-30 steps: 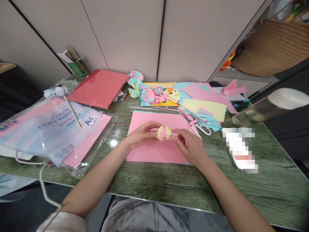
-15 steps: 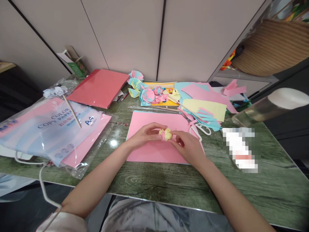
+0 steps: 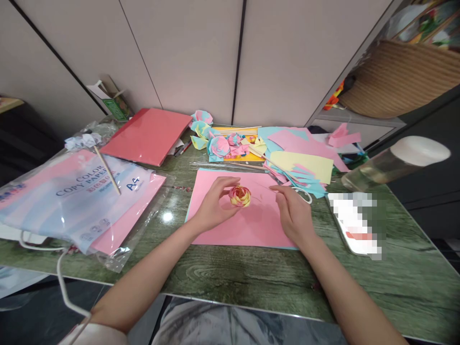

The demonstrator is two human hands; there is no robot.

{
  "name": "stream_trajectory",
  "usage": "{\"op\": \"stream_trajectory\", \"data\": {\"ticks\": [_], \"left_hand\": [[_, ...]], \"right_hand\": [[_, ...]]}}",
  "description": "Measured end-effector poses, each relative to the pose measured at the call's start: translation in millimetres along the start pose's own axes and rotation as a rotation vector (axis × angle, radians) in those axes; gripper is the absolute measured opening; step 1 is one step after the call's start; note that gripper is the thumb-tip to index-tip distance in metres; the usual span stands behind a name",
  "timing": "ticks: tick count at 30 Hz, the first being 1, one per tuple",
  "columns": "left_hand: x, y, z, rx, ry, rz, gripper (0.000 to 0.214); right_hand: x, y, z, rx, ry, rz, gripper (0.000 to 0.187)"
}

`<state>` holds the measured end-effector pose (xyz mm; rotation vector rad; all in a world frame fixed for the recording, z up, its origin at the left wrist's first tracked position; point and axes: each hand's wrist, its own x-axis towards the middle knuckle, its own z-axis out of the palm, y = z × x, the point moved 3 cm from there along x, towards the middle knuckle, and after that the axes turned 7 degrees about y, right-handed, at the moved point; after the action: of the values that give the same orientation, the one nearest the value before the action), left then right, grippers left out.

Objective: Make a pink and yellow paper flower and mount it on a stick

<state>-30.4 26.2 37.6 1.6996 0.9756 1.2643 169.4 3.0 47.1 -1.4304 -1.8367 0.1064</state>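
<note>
My left hand (image 3: pixel 217 203) holds a small paper flower (image 3: pixel 239 196) between thumb and fingertips, above a stack of pink paper (image 3: pixel 233 230). The flower's curled petals are yellow and deep pink, and its opening faces me. Apart from it, to the right, my right hand (image 3: pixel 296 211) has its fingers curled and pressed together, the index finger pointing left. What they pinch, if anything, I cannot make out. White-handled scissors (image 3: pixel 304 194) lie just behind that hand, partly hidden by it.
Finished paper flowers (image 3: pixel 218 146), coloured sheets and strips (image 3: pixel 302 165) lie at the back. To the left are a plastic copy paper bag (image 3: pixel 97 191) and a red folder (image 3: pixel 147 136). A bottle (image 3: pixel 391 163) and a partly blurred phone (image 3: pixel 354 230) stand right.
My right hand has come away from the flower and moved right. The flower, still in my left hand, has turned so its pink inner petals show.
</note>
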Motion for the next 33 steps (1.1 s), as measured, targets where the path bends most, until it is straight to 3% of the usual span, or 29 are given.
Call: {"op": "stream_trajectory", "data": {"ticks": [4,7,11,16,21,27,33], "left_hand": [[-4,9,0.5,0.095,0.052,0.174,0.051],[-7,13,2.2,0.097,0.067,0.175,0.049],[-9,13,4.0,0.025,0.083,0.076,0.049],[-5,-8,6.0,0.032,0.032,-0.233,0.035],[-2,-21,5.7,0.162,-0.033,-0.247,0.034],[-3,-14,4.0,0.373,-0.065,-0.103,0.038],[-2,-12,3.6,0.462,-0.069,-0.065,0.034]], "right_hand": [[5,9,-1,-0.053,0.071,-0.005,0.026],[4,8,2,-0.082,0.061,-0.046,0.026],[1,6,2,-0.123,0.077,-0.084,0.024],[-1,5,0,-0.094,0.108,-0.109,0.023],[-5,-3,8,-0.087,-0.01,-0.218,0.023],[-5,-5,11,-0.211,-0.126,-0.23,0.022],[-6,-3,19,-0.361,-0.288,-0.291,0.023]]}}
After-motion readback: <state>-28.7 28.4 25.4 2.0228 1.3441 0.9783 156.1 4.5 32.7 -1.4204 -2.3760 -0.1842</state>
